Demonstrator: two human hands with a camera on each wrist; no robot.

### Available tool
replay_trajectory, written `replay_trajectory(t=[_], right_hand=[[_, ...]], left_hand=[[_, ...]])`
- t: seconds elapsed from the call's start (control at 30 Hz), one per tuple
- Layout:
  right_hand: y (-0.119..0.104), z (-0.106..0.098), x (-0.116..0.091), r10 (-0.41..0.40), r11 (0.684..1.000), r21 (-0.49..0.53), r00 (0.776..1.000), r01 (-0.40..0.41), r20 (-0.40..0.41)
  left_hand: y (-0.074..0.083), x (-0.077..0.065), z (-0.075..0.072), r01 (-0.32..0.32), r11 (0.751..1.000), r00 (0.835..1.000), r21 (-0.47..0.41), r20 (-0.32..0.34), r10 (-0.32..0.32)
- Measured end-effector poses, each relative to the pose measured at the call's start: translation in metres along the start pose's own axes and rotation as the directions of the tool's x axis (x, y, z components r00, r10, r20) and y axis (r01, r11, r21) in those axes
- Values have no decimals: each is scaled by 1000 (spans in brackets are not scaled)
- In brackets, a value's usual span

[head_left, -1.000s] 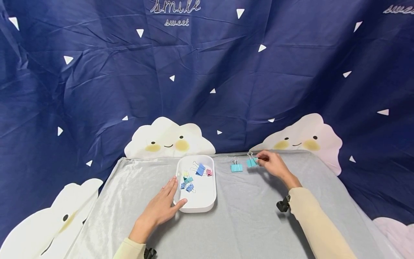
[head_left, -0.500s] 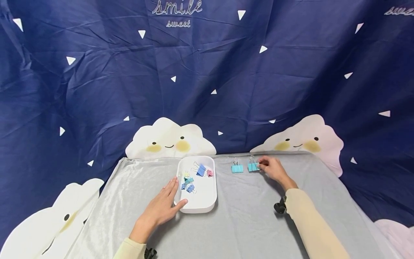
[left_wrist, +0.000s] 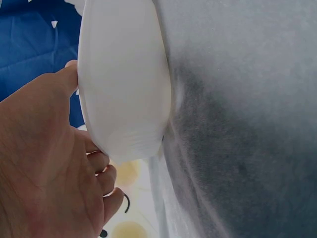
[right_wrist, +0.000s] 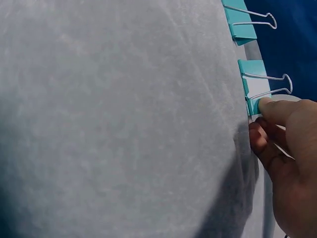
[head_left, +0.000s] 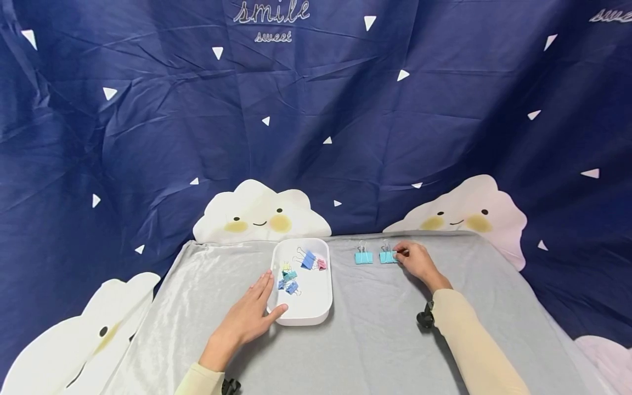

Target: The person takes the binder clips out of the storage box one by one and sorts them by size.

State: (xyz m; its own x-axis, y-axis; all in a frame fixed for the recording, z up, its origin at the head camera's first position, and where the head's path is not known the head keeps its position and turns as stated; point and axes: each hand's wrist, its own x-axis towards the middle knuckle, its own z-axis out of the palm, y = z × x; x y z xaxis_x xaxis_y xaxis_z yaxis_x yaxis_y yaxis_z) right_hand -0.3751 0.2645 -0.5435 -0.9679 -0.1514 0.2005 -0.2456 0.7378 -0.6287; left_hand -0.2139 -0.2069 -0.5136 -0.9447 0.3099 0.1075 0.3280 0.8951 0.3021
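Note:
With thumb and fingers, my right hand (head_left: pixel 417 262) pinches the right end of a turquoise binder clip (head_left: pixel 387 257), low at the back of the grey cloth. In the right wrist view the thumb presses on one end of this clip (right_wrist: pixel 253 69), whose wire handles point away. A matching turquoise binder clip (head_left: pixel 364 258) lies just left of it, a small gap between them. My left hand (head_left: pixel 247 318) rests along the left side of a white plastic tray (head_left: pixel 302 321), fingers straight and thumb at the front corner. From the left wrist view, fingertips reach the tray's rim (left_wrist: pixel 83 99).
Inside the tray are a large blue binder clip (head_left: pixel 308 260), a pink clip (head_left: pixel 322 264), a yellow clip (head_left: pixel 286 267), a teal clip (head_left: pixel 290 276) and small blue clips (head_left: pixel 292 287). A navy curtain (head_left: pixel 316 109) hangs behind the table's back edge.
My right hand has lowered the turquoise clip and brought it level beside the other one, then stayed there, still pinching it. The left hand keeps its place on the tray.

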Motion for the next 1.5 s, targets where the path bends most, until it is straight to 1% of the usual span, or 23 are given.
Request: replay_trajectory(t=[0.07,0.53,0.63,0.77,0.9,1.0,1.1,1.23,1.37,1.5], right_hand=[[1,0,-1,-7,1000,-28,1000,6,-9],[2,0,-3,13,999,-39,1000,-14,-6],[0,0,-2,-6,999,-49,999,5,-31],[-7,-5,-1,-44,996,-77,994,37,-102],[-21,-11,0,-84,992,-104,985,68,-150],[-35,-14,3,-130,987,-119,979,111,-159],[-50,-16,7,-172,979,-136,975,153,-143],[-75,-18,11,-226,968,-136,970,212,-93],[-102,-16,14,-271,957,-119,961,264,-48],[-129,-13,18,-318,943,-105,948,315,-10]], left_hand=[[0,0,0,1,1000,1000,-1,-1,-1],[-1,0,1,-2,1000,1000,-2,-2,2],[-1,0,1,-3,1000,1000,-2,-1,3],[-1,-1,1,-2,1000,1000,0,0,2],[-2,-1,1,0,1000,1000,0,1,0],[-2,-1,1,-1,1000,1000,1,-1,1],[-3,-1,1,-3,1000,1000,3,-2,3],[-3,-1,2,-2,1000,1000,-4,-1,2],[-4,0,2,-2,1000,1000,-15,4,2],[-5,1,2,-5,1000,1000,-23,13,6]])
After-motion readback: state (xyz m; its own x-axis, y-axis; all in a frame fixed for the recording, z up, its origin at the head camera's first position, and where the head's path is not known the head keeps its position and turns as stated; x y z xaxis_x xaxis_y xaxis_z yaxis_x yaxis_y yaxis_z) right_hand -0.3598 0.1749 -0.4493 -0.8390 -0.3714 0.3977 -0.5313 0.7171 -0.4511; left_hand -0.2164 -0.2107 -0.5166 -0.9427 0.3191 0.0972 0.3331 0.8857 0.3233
